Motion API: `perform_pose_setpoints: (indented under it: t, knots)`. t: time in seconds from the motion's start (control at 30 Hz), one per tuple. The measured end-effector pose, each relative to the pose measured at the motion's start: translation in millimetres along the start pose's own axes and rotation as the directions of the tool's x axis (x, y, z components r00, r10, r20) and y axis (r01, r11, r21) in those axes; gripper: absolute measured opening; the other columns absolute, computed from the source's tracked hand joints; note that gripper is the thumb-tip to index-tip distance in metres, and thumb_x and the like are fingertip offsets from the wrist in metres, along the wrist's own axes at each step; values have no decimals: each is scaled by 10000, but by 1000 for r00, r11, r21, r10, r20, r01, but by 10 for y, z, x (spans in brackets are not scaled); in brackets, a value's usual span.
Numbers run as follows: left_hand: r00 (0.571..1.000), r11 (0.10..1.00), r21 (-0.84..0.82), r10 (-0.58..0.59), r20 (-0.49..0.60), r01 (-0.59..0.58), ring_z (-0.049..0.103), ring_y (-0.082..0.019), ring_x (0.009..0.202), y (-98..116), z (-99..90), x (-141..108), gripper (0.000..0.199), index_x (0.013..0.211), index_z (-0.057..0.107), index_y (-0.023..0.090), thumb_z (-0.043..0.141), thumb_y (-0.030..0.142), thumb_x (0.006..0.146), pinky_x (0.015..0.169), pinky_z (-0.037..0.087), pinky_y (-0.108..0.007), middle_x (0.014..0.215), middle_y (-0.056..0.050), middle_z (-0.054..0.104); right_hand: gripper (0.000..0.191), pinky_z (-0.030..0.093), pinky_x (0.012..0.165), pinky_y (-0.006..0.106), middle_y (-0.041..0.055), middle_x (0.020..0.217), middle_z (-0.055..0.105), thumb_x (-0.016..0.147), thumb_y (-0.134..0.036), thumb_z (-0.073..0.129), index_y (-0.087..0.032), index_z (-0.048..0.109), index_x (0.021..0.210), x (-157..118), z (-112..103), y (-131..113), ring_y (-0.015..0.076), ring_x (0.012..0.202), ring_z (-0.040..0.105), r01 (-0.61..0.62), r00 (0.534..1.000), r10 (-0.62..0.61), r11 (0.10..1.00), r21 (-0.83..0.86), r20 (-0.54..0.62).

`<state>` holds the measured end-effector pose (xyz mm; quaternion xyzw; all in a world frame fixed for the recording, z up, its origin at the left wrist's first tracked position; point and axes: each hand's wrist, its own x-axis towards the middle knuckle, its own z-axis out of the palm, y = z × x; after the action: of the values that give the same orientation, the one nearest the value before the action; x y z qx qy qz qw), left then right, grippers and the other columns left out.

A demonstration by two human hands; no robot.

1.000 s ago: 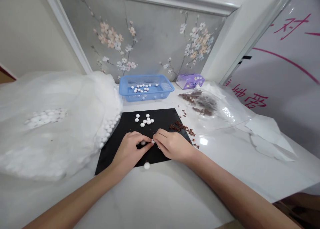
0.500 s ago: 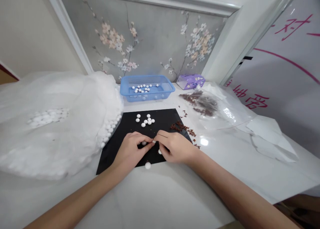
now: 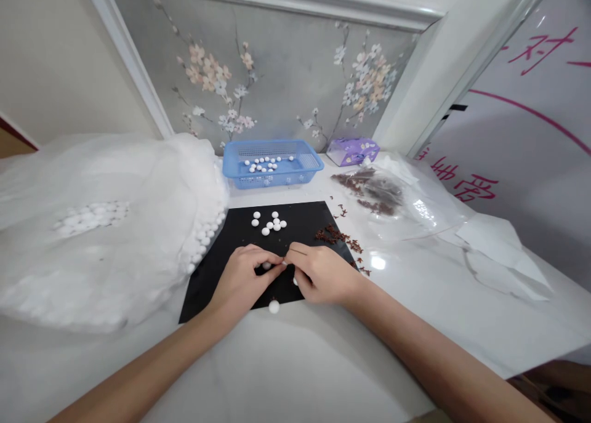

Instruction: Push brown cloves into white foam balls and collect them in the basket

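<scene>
Over the black mat (image 3: 305,217), my two hands meet at the fingertips. My left hand (image 3: 244,275) pinches a small white ball (image 3: 285,263) between thumb and index finger, mostly covered by the fingers. Curled in from the other side, my right hand (image 3: 321,272) has its fingertips closed against that ball; whatever else they pinch is hidden. One white ball (image 3: 266,265) lies behind my left fingers, and another (image 3: 295,281) is partly covered by my right hand. At the mat's front edge rests a further ball (image 3: 274,306). Several loose white balls (image 3: 269,225) sit farther back on the mat.
Small brown branched pieces (image 3: 332,233) are scattered along the mat's right edge. Behind them lies a clear bag (image 3: 415,217) with more. A blue basket (image 3: 272,180) holds several white balls. A large bag of balls (image 3: 115,257) fills the left; a purple packet (image 3: 353,151) stands behind.
Almost nothing differs. My fingertips have shifted slightly around the pinched ball, and less of its white shows now. The loose balls lie as before.
</scene>
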<state>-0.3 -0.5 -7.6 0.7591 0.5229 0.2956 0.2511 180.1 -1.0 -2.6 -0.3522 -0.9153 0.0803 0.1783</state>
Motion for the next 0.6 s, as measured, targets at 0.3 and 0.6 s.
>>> perform_pose_setpoints:
  t: [0.3, 0.6]
  knots:
    - [987, 973, -165, -153, 49, 159, 654, -177, 803, 115, -35, 11, 162, 803, 535, 236, 644, 316, 715, 708, 471, -296, 773, 24, 695, 195, 310, 487, 250, 47, 751, 516, 708, -81, 383, -133, 538, 814, 44, 15, -46, 123, 547, 423, -35, 999, 35, 999, -3, 16]
    - [995, 981, -169, -92, 39, 97, 662, -175, 785, 124, -30, 5, 117, 742, 516, 231, 617, 287, 728, 677, 473, -270, 753, 23, 689, 178, 306, 488, 247, 42, 736, 533, 705, -67, 404, -142, 552, 772, 58, 44, -44, 121, 550, 450, -71, 997, 71, 997, 33, -17]
